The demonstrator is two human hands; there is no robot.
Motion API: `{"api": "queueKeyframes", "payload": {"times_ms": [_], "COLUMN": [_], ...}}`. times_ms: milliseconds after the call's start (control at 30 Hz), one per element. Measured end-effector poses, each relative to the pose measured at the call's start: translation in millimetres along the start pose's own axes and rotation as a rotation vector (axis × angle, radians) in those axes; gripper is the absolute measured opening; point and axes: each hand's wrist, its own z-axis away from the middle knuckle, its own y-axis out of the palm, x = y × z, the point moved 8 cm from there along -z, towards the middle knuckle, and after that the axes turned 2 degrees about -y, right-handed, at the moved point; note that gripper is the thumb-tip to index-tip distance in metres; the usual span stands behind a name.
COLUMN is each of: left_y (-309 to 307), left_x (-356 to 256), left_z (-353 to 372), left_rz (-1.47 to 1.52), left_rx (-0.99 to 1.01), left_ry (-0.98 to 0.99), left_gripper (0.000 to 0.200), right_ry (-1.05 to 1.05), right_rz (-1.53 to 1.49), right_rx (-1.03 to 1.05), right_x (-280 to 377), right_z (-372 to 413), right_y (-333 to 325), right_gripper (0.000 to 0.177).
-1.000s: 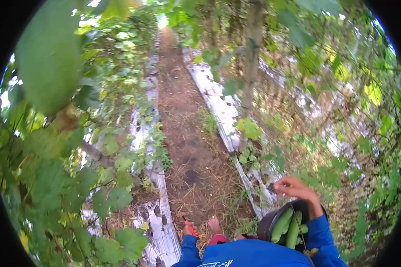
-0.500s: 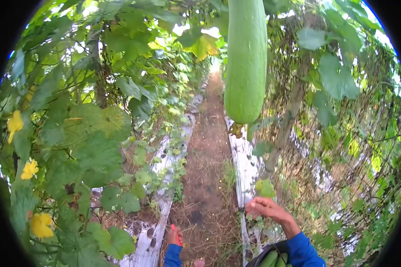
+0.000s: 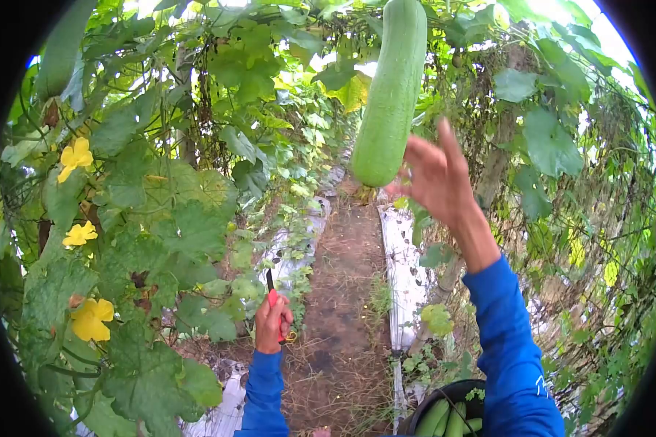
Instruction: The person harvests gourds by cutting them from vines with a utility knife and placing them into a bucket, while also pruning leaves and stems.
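A long green gourd [image 3: 392, 95] hangs at the top centre, tilted slightly, its lower end toward the left. Beside its lower right side my right hand [image 3: 437, 175] is raised with fingers spread, somewhat blurred; whether it touches the gourd I cannot tell. My left hand [image 3: 272, 320] is closed around the red handle of a knife [image 3: 271, 284], whose dark blade points up. Below my right arm, a dark bucket [image 3: 418, 416] holds several green gourds [image 3: 455, 420].
A dirt path [image 3: 335, 291] runs ahead between strips of pale plastic sheeting [image 3: 402, 269]. Leafy vines with yellow flowers [image 3: 92, 319] stand at the left, and another gourd [image 3: 62, 54] hangs there. Dry vines and a post line the right.
My right hand has risen from low down to the hanging gourd and opened. My left hand has come up with the knife, and the gourd now hangs tilted. More of the bucket shows.
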Motion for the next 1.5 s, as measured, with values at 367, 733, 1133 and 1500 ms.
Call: {"api": "queueKeyframes", "payload": {"times_ms": [367, 733, 1133, 1500], "left_y": [6.0, 81.2, 257.6, 284.8], "left_x": [-28.0, -146.2, -378.5, -407.3], "left_z": [21.2, -9.0, -37.1, -70.6], "left_rz": [-0.055, -0.433, -0.868, -1.085], "left_rx": [0.092, 0.179, 0.035, -0.094], "left_ry": [0.039, 0.436, 1.277, 1.479], "left_gripper": [0.025, 0.022, 0.021, 0.028], "right_ry": [-0.133, -0.304, -0.203, -0.137], "right_rz": [-0.484, 0.481, 0.25, 0.176], "right_rx": [0.352, -0.328, -0.272, -0.265], "right_x": [47.6, 53.5, 45.1, 39.3], "right_z": [-23.2, 1.7, 11.2, 24.7], "right_y": [63.7, 9.8, 31.7, 40.8], "right_gripper": [0.057, 0.058, 0.051, 0.05]}}
